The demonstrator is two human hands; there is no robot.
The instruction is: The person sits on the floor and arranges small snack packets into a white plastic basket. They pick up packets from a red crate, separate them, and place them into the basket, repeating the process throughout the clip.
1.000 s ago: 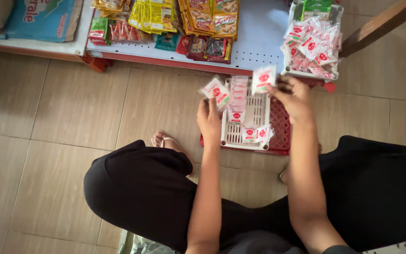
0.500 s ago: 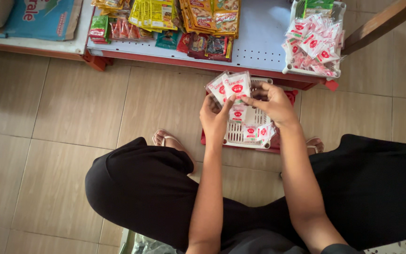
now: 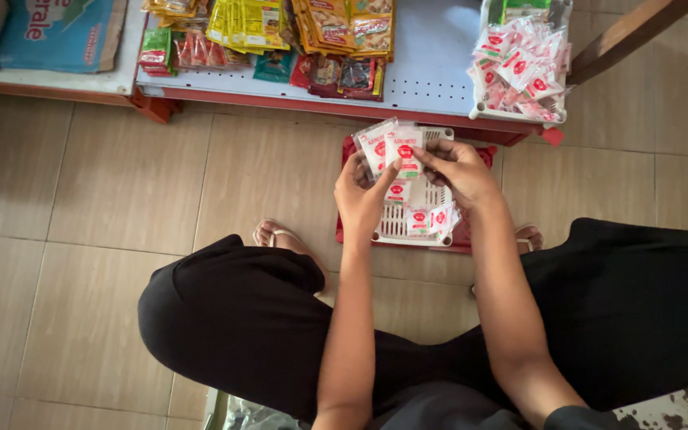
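Observation:
My left hand [image 3: 361, 193] holds a small stack of white sachets with red marks [image 3: 388, 147], fanned upward. My right hand [image 3: 457, 169] pinches the right edge of the same stack. Both hands hover over a white slatted basket [image 3: 431, 195] that rests on a red basket [image 3: 465, 232] on the floor. A few more sachets [image 3: 430, 219] lie inside the white basket. A clear tub full of the same sachets [image 3: 521, 68] stands on the low shelf at the upper right.
A low white perforated shelf [image 3: 431, 56] with a red edge carries hanging strips of yellow and red snack packets [image 3: 296, 28]. A blue sack [image 3: 57, 32] lies at upper left. My knees in black cloth spread over the tiled floor. A wooden beam [image 3: 631, 32] slants at upper right.
My right hand came back from the tub on the shelf to my left hand, bringing a sachet onto the stack. The left hand rose slightly with the stack.

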